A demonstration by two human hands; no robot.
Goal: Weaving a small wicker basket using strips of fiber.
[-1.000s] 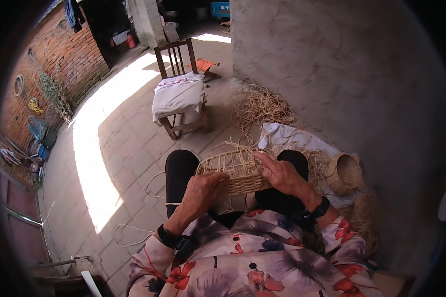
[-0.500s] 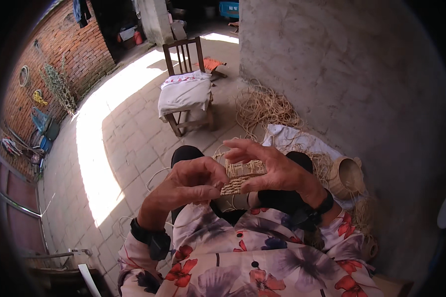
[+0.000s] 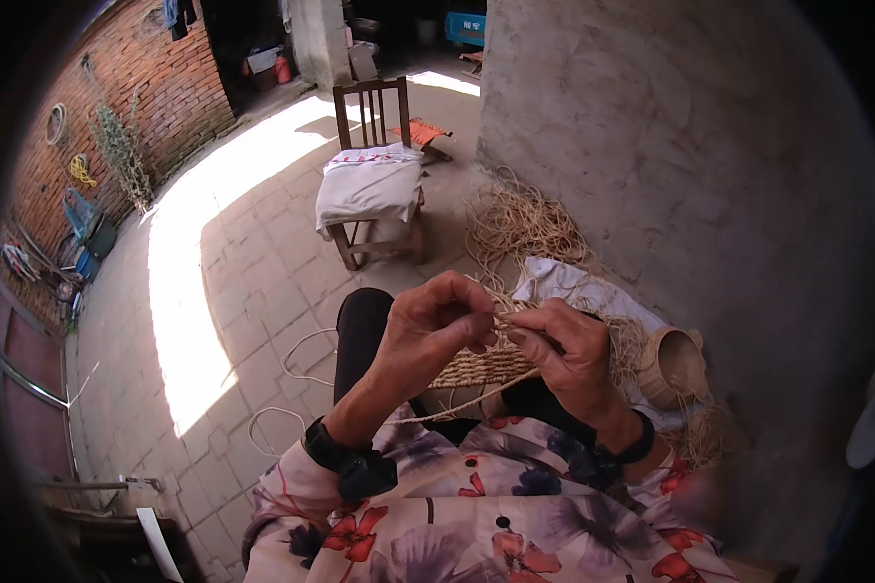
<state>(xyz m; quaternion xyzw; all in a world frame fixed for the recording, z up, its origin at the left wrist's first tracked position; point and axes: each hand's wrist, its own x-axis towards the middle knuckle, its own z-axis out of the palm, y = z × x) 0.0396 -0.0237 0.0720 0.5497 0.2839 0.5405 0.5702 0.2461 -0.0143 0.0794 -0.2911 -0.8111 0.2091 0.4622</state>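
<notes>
A tan woven straw piece [image 3: 478, 370] rests over my lap, partly hidden behind my hands. My left hand [image 3: 441, 319] is closed in a pinch at the piece's upper side, on a strand of straw cord. Beside it, my right hand [image 3: 572, 352] also pinches the cord, thumb against fingers, their tips close to the left ones. A length of straw cord [image 3: 462, 409] runs from beneath my right hand across the front of the woven piece toward my left wrist. The exact crossing of strands between my fingertips is too small to make out.
A wooden chair with a white cloth [image 3: 369, 185] stands ahead on the paved floor. Loose straw cord [image 3: 525, 223] lies heaped by the grey wall [image 3: 671, 146]. To my right are a white sheet [image 3: 593, 291] and a round woven basket [image 3: 673, 367]. Cord loops [image 3: 292, 360] trail at left.
My left hand has moved right and up, and my right hand has turned from spread fingers to a pinch. More of the woven piece shows, with a cord across its front.
</notes>
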